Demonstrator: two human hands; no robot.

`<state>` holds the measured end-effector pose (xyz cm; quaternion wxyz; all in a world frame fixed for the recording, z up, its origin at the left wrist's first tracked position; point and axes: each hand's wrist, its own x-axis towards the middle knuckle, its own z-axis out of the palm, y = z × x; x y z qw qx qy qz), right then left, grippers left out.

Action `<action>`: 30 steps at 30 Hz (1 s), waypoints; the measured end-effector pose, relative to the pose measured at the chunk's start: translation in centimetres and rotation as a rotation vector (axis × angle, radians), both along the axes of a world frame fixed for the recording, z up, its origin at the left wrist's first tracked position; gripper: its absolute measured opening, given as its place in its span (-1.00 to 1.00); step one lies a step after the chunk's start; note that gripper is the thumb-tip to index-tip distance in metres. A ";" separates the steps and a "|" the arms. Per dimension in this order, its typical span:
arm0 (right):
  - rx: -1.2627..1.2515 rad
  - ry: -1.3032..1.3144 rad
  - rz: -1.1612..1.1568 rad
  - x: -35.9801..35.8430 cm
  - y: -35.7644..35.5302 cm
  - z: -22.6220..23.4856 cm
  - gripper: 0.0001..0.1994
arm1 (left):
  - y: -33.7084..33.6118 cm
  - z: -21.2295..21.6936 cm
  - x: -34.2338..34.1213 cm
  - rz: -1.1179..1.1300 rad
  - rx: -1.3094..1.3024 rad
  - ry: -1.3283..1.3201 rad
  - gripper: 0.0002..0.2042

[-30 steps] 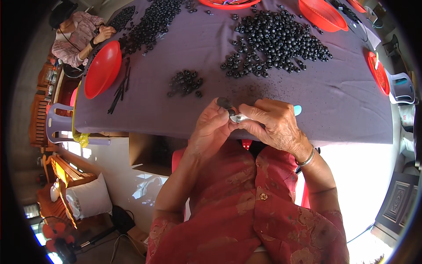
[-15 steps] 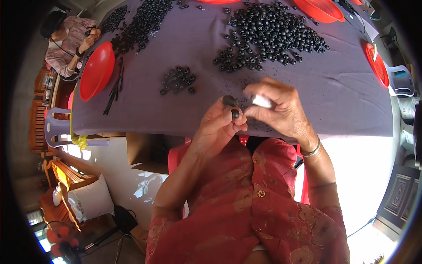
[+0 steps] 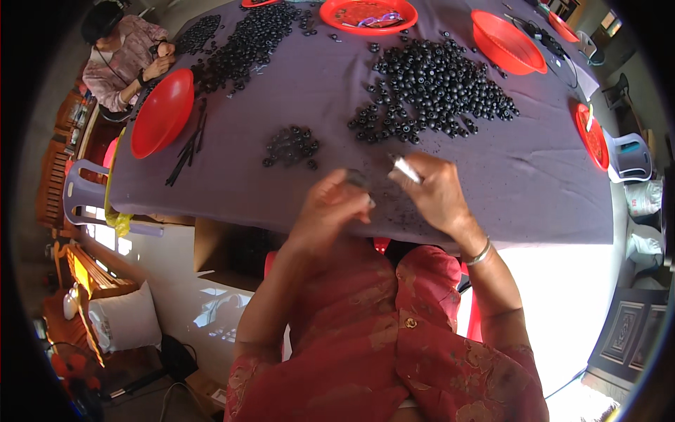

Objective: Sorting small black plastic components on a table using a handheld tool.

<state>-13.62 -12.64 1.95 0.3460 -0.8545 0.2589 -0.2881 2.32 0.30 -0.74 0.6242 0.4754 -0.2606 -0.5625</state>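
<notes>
My right hand [image 3: 437,191] is closed round a slim white tool [image 3: 407,169] with a dark tip, held just above the cloth-covered table. To its left, my left hand [image 3: 332,211] is curled and smeared by motion. Something dark [image 3: 357,178] shows at its fingertips; whether it is gripped or worn on a finger I cannot make out. Beyond my left hand lies a small cluster of round black pieces [image 3: 291,146] with holes in them. A larger heap of the same black pieces [image 3: 439,88] spreads farther off, beyond my right hand.
Dark crumbs dot the purple-grey tablecloth [image 3: 239,183] near my hands. Another black heap [image 3: 249,46] lies at the far left, by a co-worker [image 3: 123,60]. Red basins [image 3: 163,112] and a red tray [image 3: 369,15] stand around the table. Black strips [image 3: 188,148] lie at left.
My hands have moved apart and lower in the picture, the left one swinging left. The round black piece at my left fingertips no longer shows clearly. The whole view has tilted slightly up.
</notes>
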 end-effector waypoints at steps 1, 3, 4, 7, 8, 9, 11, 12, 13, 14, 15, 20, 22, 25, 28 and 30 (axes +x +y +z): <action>-0.045 0.067 -0.033 0.1 -1.1 -0.1 -0.84 | -0.1 -0.1 1.0 0.004 -0.006 0.000 -0.82; -0.095 0.072 -0.028 0.8 -2.7 -0.4 -0.84 | -0.3 -0.9 3.1 0.268 0.028 -0.609 -0.85; -0.138 0.077 -0.023 1.3 -3.4 -0.4 -0.84 | -0.1 -1.3 4.1 0.271 0.025 -0.608 -0.85; -0.208 0.106 0.048 3.7 -4.6 -0.1 -0.87 | -0.5 -2.8 5.7 0.480 0.109 -0.813 -0.83; -0.220 0.157 0.048 4.7 -4.7 -0.3 -0.87 | -0.7 -3.7 6.2 0.571 0.052 -0.900 -0.81; -0.224 0.157 0.048 5.5 -5.0 -0.8 -0.87 | -1.0 -3.9 6.4 0.655 -0.012 -0.987 -0.78; -0.256 0.229 0.112 7.1 -5.6 -1.5 -0.86 | -1.1 -3.7 6.7 0.647 0.010 -1.065 -0.78; -0.276 0.279 0.128 7.6 -5.7 -1.6 -0.86 | -1.1 -3.5 6.7 0.633 0.037 -1.144 -0.78; -0.277 0.276 0.132 8.0 -5.8 -1.5 -0.86 | -1.1 -3.2 6.6 0.638 0.039 -1.146 -0.78; -0.287 0.364 0.137 8.4 -5.9 -1.4 -0.86 | -0.9 -2.9 6.5 0.656 0.061 -1.029 -0.78; -0.295 0.451 0.141 8.7 -5.9 -1.3 -0.85 | -0.8 -2.8 6.4 0.672 0.081 -0.911 -0.78; -0.181 0.210 0.199 8.1 -5.3 -0.5 -0.83 | -1.0 -3.2 4.5 0.634 -0.160 -0.752 -0.87; 0.284 -0.107 0.296 7.0 -3.5 0.1 -0.85 | -0.7 -1.2 2.6 0.441 -0.170 -0.380 -0.88; 0.809 -0.304 0.422 5.3 -0.6 1.1 -0.86 | -0.4 0.1 0.8 0.262 -0.264 -0.018 -0.83; 1.070 -0.310 0.405 3.4 0.5 1.1 -0.83 | 0.0 0.5 0.0 0.137 -0.294 0.113 -0.82; 1.132 -0.308 0.401 2.8 0.6 0.8 -0.83 | 0.0 0.3 -0.2 0.066 -0.299 0.146 -0.83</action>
